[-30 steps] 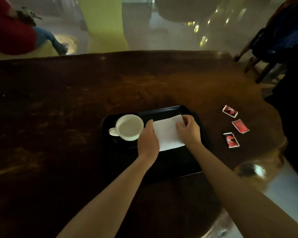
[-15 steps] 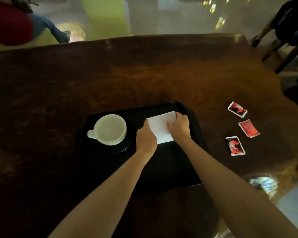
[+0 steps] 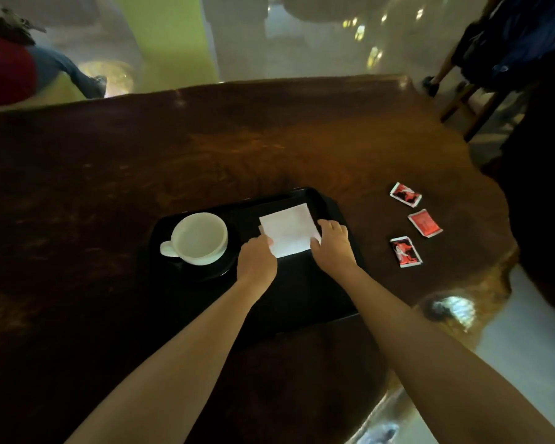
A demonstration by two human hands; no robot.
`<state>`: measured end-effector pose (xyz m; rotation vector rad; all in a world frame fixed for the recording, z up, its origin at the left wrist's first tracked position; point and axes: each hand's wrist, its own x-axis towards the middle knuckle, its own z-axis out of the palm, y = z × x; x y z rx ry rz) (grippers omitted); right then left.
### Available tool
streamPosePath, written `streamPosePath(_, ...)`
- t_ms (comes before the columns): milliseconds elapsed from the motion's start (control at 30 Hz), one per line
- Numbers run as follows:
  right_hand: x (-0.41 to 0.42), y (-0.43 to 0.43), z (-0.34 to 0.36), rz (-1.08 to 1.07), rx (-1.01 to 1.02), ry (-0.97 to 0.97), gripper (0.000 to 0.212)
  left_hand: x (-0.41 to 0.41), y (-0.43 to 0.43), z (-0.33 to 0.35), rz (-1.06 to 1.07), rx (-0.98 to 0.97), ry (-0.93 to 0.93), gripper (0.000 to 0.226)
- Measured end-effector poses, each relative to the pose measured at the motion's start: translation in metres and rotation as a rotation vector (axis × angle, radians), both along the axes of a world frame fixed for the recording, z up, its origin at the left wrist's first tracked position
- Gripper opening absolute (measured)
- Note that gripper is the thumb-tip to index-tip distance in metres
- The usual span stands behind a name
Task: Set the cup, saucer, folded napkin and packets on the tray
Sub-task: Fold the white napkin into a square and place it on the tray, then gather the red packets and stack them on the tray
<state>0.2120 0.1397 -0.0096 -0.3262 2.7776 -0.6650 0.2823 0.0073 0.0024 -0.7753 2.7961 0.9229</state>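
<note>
A black tray [image 3: 305,302] lies on the dark wooden table. On its left part a white cup [image 3: 200,238] stands on a dark saucer [image 3: 220,270], handle pointing left. A white folded napkin [image 3: 289,229] lies flat in the tray's far right part. My left hand [image 3: 257,261] touches the napkin's near left corner. My right hand [image 3: 333,245] rests on the napkin's right edge, fingers down on it. Three red packets [image 3: 405,194], [image 3: 425,222], [image 3: 405,252] lie on the table to the right of the tray.
The table's uneven right edge [image 3: 506,251] runs close past the packets. A wooden chair with dark cloth [image 3: 506,52] stands at the far right. A seated person in red [image 3: 7,65] is beyond the table's far left edge.
The napkin has gone from a wider sheet to a smaller folded square. Both hands now sit at its near corners, the right hand shifted to its right edge.
</note>
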Motion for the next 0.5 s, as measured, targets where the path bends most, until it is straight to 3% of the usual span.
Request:
streamPosePath(267, 0.028, 0.074, 0.041, -0.057, 0.069, -0.065, 0.041, 0.014, 0.04, 0.02, -0.337, 0.061, 0.029, 0.035)
streamPosePath(500, -0.001, 0.143, 0.048, -0.033, 0.246, -0.09, 0.042, -0.006, 0.084, 0.038, -0.395, 0.171, 0.071, 0.03)
